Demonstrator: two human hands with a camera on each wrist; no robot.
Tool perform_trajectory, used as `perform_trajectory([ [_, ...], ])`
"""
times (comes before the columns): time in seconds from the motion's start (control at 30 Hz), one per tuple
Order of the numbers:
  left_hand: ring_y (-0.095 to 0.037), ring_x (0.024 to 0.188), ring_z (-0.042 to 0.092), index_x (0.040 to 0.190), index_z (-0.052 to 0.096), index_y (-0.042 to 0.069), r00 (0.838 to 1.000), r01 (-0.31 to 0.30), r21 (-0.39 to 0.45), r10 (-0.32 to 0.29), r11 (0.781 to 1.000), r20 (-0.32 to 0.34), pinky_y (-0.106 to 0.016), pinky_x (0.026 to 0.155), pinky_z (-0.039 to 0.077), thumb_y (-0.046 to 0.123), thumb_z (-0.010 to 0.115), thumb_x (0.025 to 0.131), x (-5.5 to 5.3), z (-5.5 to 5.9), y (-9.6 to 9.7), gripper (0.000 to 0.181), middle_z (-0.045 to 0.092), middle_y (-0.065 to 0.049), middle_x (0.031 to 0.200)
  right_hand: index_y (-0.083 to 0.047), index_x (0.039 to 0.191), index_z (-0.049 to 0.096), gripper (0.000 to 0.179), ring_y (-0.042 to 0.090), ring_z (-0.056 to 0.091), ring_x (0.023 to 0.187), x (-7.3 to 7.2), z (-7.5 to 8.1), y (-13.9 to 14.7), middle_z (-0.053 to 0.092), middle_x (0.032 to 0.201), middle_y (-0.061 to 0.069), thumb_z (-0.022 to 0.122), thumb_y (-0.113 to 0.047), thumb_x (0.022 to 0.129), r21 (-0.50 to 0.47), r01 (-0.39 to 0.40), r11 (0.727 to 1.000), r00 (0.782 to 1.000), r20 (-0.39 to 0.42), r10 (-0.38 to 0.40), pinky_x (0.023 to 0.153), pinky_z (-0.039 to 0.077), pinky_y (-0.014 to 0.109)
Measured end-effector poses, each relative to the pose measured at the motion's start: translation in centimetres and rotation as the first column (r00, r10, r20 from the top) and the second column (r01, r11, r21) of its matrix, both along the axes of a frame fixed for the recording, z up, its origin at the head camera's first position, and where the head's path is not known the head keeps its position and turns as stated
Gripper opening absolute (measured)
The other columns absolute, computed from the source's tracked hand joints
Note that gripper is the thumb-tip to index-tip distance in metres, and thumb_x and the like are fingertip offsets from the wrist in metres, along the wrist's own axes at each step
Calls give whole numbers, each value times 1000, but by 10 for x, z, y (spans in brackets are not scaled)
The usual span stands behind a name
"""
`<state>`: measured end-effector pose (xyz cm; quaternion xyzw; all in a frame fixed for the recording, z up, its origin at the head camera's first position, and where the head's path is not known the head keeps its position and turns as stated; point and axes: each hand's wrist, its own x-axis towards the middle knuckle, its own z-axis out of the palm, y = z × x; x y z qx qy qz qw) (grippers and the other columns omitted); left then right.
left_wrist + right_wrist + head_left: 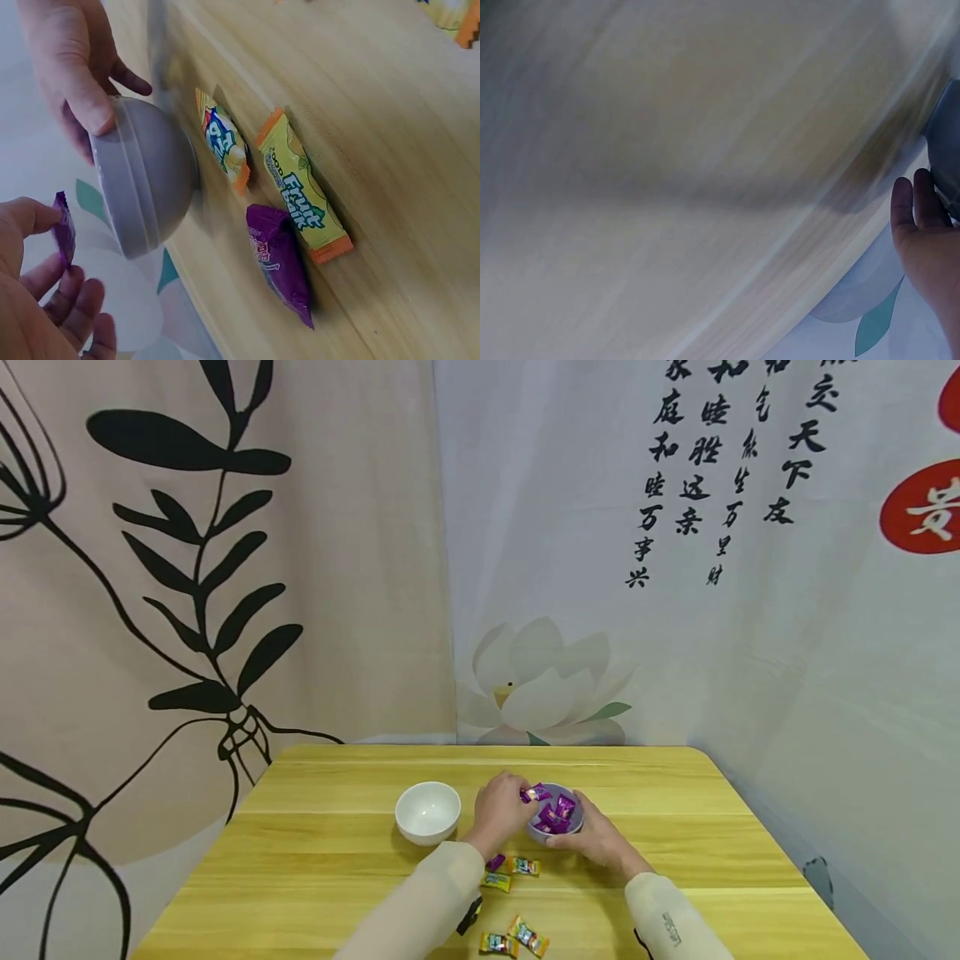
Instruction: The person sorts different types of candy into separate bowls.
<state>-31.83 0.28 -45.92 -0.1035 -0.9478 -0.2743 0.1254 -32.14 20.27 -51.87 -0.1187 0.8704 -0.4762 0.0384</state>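
Note:
My left hand (498, 814) pinches a purple-wrapped candy (66, 231) between thumb and fingers, above the left side of a greyish bowl (154, 176). Inside that bowl, several purple candies (553, 817) show in the head view. My right hand (597, 842) holds the same bowl by its right side, thumb near the rim. On the table in front of the bowl lie a purple candy (277, 259), a yellow candy (304, 191) and an orange-ended candy (223, 140). In the right wrist view only the fingers (902, 206) and the bowl's edge appear.
A white bowl (428, 814) stands left of my left hand, with nothing seen in it. Two more yellow-orange candies (528, 936) lie near the front of the wooden table (300, 860). A printed cloth (360, 568) hangs behind the table's far edge.

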Motion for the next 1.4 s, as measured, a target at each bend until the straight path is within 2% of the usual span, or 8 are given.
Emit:
perform_trajectory([
  [0.2, -25, 98, 64, 112, 73, 8, 999, 3, 14, -2, 1000, -32, -43, 84, 51, 30, 72, 91, -2, -9, -5, 31, 68, -6, 103, 7, 154, 15, 116, 43, 39, 135, 1, 0, -2, 39, 149, 27, 86, -40, 75, 12, 5, 1000, 1000, -3, -5, 111, 27, 60],
  [0.27, -26, 96, 65, 110, 73, 7, 998, 8, 20, -7, 1000, -55, -43, 82, 52, 27, 72, 90, -2, -10, -8, 27, 68, -6, 101, 7, 154, 16, 116, 44, 39, 135, 1, 0, -2, 39, 149, 27, 87, -40, 75, 10, 10, 1000, 1000, -5, -10, 110, 27, 60],
  [0.47, -28, 97, 64, 109, 73, 6, 997, 37, 26, -35, 999, -64, -44, 84, 51, 24, 73, 89, 1, -9, -17, 27, 69, -8, 104, 6, 154, 17, 116, 44, 38, 136, 0, -1, -1, 39, 149, 27, 88, -39, 74, 11, 19, 1000, 1000, -1, -19, 111, 26, 61],
  [0.7, -26, 99, 64, 111, 73, 8, 999, 44, -1, -44, 999, -18, -45, 85, 51, 26, 72, 89, 4, -10, -30, 28, 68, -6, 106, 7, 154, 15, 117, 45, 36, 137, 0, -1, 0, 37, 150, 28, 88, -37, 74, 1, 10, 1000, 1000, 0, -10, 112, 24, 61],
  [0.8, -24, 94, 63, 110, 73, 9, 999, 52, -13, -52, 999, -4, -43, 82, 51, 25, 72, 89, 6, -12, -36, 27, 67, -5, 105, 6, 154, 15, 117, 44, 35, 138, 1, 0, -1, 36, 151, 28, 88, -38, 74, 8, 14, 1000, 1000, 4, -14, 112, 23, 61],
  [1.0, -21, 89, 62, 111, 73, 8, 995, 94, -6, -94, 996, 25, -39, 74, 51, 24, 71, 88, 17, -18, -45, 28, 66, -5, 102, 5, 155, 14, 117, 45, 33, 139, 3, 2, -2, 34, 152, 27, 87, -39, 74, 21, 24, 999, 999, 21, -24, 112, 23, 62],
  [1.2, -21, 90, 61, 110, 72, 4, 986, 158, 28, -159, 987, 50, -40, 77, 51, 22, 71, 89, 28, -27, -57, 28, 65, -8, 102, 4, 155, 14, 118, 47, 31, 139, 3, 1, -1, 33, 153, 28, 87, -40, 74, 29, 26, 999, 999, 23, -27, 112, 22, 63],
  [1.4, -17, 87, 59, 108, 73, 5, 981, 188, -9, -187, 982, 55, -35, 76, 51, 21, 73, 87, 38, -40, -69, 26, 64, -5, 99, 5, 155, 15, 117, 46, 31, 140, 3, 2, -1, 33, 153, 28, 86, -41, 75, 38, 24, 999, 1000, 16, -24, 112, 23, 61],
])
